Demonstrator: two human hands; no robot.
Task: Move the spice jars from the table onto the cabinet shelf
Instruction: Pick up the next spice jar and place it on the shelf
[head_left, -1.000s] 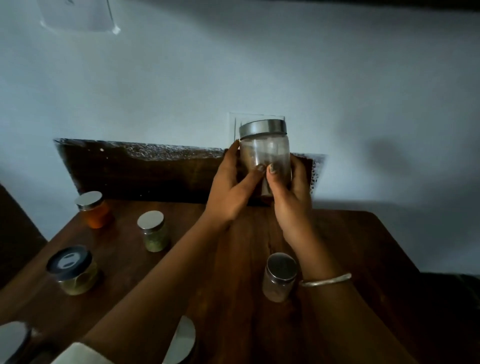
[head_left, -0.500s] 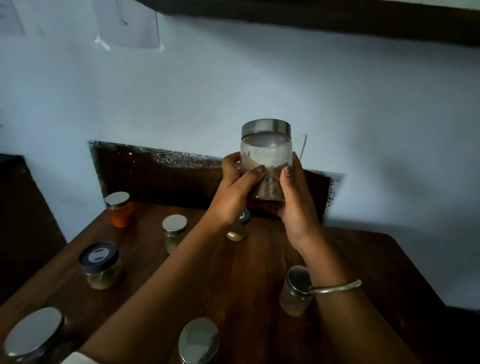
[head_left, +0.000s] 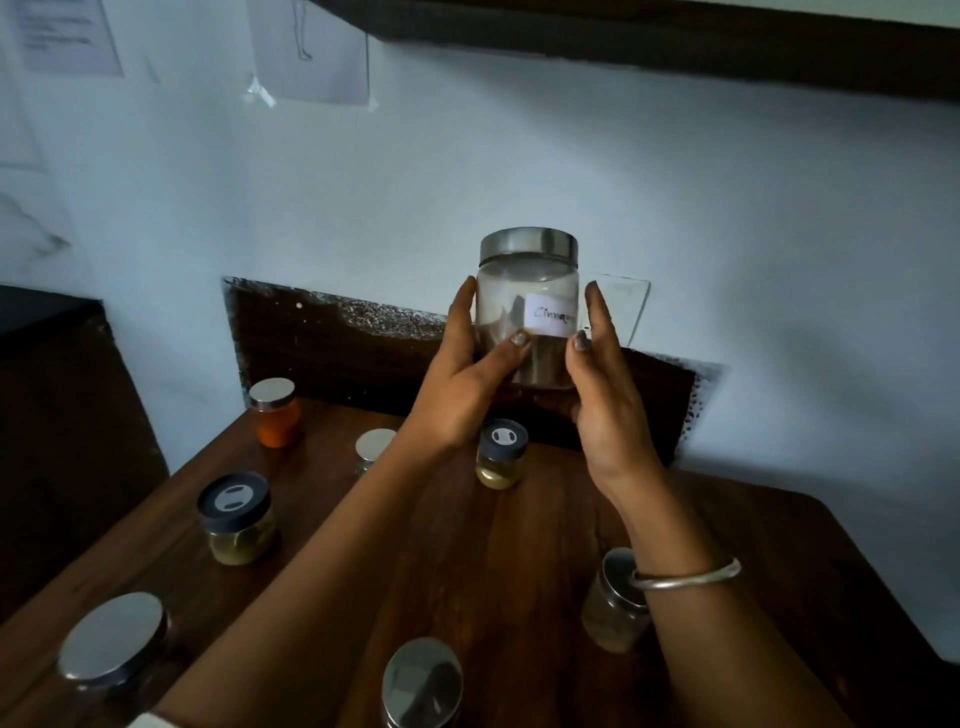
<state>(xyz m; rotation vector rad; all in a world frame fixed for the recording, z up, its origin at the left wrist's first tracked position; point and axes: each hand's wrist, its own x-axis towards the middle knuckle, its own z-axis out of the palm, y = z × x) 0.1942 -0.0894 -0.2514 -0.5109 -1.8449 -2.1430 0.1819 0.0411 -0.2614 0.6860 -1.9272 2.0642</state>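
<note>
- Above the desk (head_left: 519, 561), a labelled spice jar (head_left: 527, 312) is held upright, clear of the surface.
- Left hand (head_left: 462, 384): fingers wrapped on the jar's left side.
- Right hand (head_left: 608, 395): fingers pressed to its right side, forearm raised.

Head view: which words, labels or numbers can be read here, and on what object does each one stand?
"Cinna": handwritten on the white label of the held jar; the rest curves out of view.
Paper sheet top left: faint print, too blurred to read.
Second taped paper: only a faint drawn line, no words.
Dark jar lids: white marks, no letters.
</note>
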